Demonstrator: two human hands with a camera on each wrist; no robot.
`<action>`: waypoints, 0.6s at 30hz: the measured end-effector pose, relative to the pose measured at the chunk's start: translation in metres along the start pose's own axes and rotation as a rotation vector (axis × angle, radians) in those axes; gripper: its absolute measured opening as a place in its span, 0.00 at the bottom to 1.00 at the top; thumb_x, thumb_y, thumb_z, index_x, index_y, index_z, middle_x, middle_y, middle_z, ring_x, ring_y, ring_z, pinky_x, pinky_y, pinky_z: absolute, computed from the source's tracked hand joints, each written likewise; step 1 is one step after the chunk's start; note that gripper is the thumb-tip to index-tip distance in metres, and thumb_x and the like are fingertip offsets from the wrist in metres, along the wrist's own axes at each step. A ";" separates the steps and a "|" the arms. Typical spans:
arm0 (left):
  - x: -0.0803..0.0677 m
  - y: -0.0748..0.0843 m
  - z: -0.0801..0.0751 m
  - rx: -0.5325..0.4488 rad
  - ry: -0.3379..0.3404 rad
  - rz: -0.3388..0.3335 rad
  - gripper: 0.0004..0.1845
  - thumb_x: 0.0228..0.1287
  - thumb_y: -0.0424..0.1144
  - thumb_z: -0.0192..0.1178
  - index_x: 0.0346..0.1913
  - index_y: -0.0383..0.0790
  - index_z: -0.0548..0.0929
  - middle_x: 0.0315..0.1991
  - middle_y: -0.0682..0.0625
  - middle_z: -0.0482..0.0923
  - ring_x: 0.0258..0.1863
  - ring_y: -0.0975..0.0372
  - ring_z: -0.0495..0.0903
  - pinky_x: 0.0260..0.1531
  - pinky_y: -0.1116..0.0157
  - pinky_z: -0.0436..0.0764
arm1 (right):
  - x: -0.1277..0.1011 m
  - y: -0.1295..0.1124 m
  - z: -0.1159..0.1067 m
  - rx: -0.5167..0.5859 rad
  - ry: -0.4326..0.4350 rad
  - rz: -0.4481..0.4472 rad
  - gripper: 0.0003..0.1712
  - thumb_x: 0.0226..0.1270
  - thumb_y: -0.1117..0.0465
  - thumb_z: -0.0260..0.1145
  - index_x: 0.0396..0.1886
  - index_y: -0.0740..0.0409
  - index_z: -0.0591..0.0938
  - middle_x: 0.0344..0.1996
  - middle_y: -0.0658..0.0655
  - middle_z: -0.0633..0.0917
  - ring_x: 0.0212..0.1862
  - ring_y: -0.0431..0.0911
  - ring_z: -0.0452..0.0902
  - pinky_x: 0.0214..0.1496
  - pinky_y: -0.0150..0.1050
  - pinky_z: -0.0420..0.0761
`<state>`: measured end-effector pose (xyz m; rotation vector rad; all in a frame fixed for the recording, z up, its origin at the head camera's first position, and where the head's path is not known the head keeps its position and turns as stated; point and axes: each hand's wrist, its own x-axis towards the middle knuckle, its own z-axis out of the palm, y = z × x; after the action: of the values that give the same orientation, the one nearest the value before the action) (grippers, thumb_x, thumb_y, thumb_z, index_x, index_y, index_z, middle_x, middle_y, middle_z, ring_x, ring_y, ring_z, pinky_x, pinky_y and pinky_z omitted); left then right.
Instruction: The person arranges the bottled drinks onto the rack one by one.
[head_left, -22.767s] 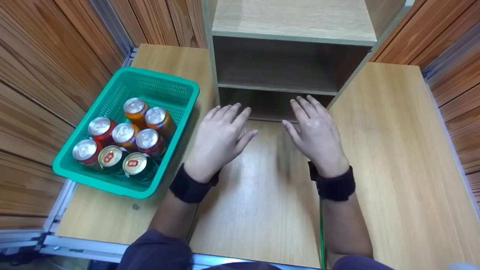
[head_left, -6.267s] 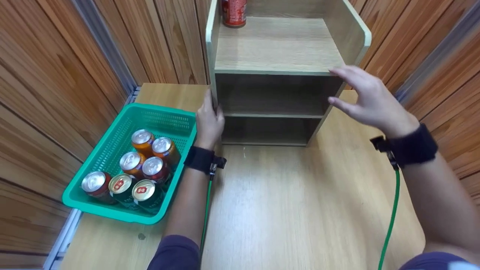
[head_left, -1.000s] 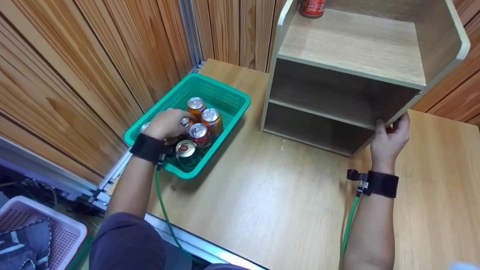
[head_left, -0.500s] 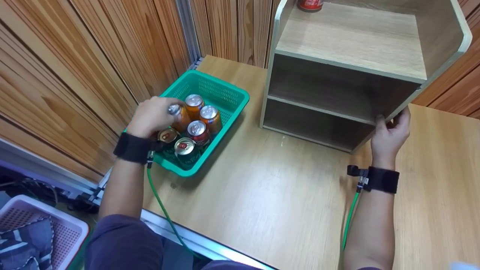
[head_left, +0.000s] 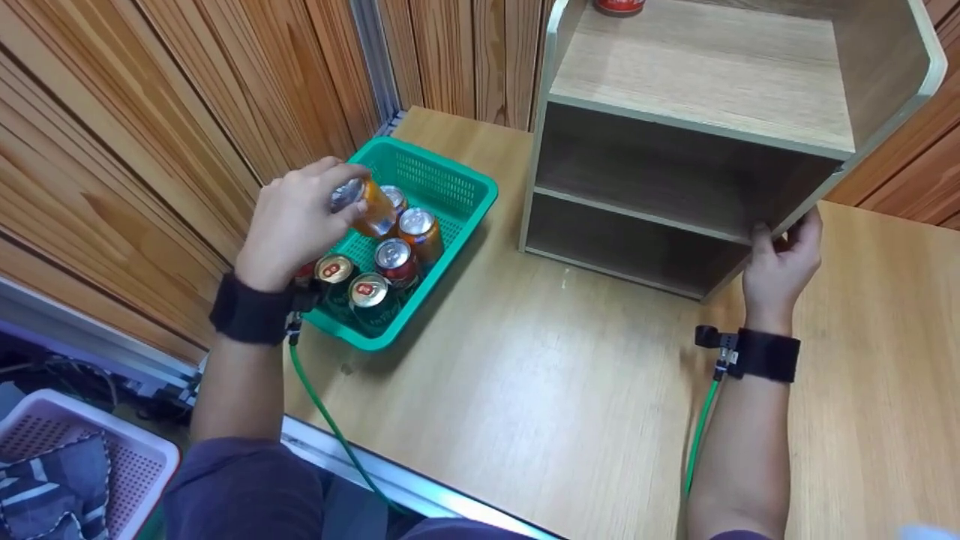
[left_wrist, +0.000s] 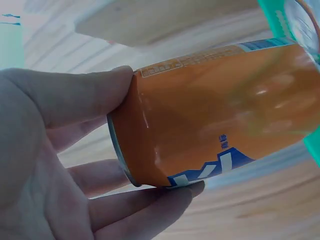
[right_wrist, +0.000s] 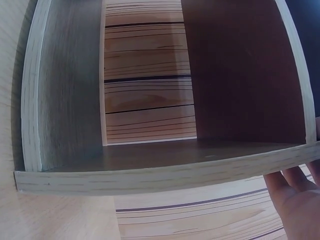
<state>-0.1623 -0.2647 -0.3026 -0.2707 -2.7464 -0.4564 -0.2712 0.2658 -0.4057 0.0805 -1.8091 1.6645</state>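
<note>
My left hand (head_left: pixel 296 221) holds an orange soda can (head_left: pixel 375 214) above the green basket (head_left: pixel 439 161), thumb on one side and fingers on the other. The can is tilted, its top toward the palm in the head view; its orange side and blue-and-white lettering fill the left wrist view. Below it in the basket stand another orange can (head_left: pixel 421 234), a dark red can (head_left: pixel 396 259) and green cans with gold lids (head_left: pixel 369 292). My right hand (head_left: pixel 780 274) grips the right side panel of the wooden shelf unit (head_left: pixel 705 82), thumb at the front edge, fingers behind.
A red can (head_left: pixel 619 6) stands at the left of the unit's top shelf, cut off by the frame. Two lower compartments face me. Wood-panelled walls (head_left: pixel 300 90) close in the back and left. A pink basket (head_left: pixel 150 457) with a cloth sits low at left.
My left hand has lifted the orange can up from among the others and tilted it. My right hand keeps its hold on the panel. Since the earliest frame, a red can has appeared on top.
</note>
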 end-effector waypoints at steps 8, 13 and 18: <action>-0.003 0.031 -0.002 -0.079 -0.031 0.216 0.16 0.57 0.46 0.59 0.50 0.51 0.78 0.41 0.58 0.75 0.33 0.63 0.76 0.27 0.63 0.77 | -0.003 -0.004 0.000 0.003 -0.006 -0.005 0.30 0.56 0.75 0.55 0.59 0.52 0.69 0.55 0.53 0.72 0.55 0.47 0.66 0.53 0.40 0.69; 0.000 0.050 0.005 -0.124 -0.054 0.303 0.16 0.57 0.43 0.58 0.50 0.53 0.78 0.42 0.57 0.75 0.34 0.64 0.75 0.31 0.63 0.77 | -0.005 -0.006 -0.001 0.001 -0.006 -0.002 0.30 0.56 0.75 0.55 0.60 0.52 0.69 0.56 0.52 0.71 0.56 0.47 0.66 0.55 0.41 0.69; 0.008 0.070 0.012 -0.131 -0.093 0.356 0.15 0.57 0.42 0.58 0.49 0.53 0.79 0.41 0.57 0.75 0.33 0.66 0.74 0.28 0.68 0.76 | -0.007 -0.009 -0.002 -0.001 0.002 -0.007 0.30 0.56 0.76 0.55 0.59 0.52 0.69 0.55 0.52 0.71 0.56 0.48 0.66 0.55 0.41 0.69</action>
<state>-0.1564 -0.1948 -0.2908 -0.8156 -2.6775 -0.5361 -0.2607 0.2632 -0.4019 0.0849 -1.8061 1.6586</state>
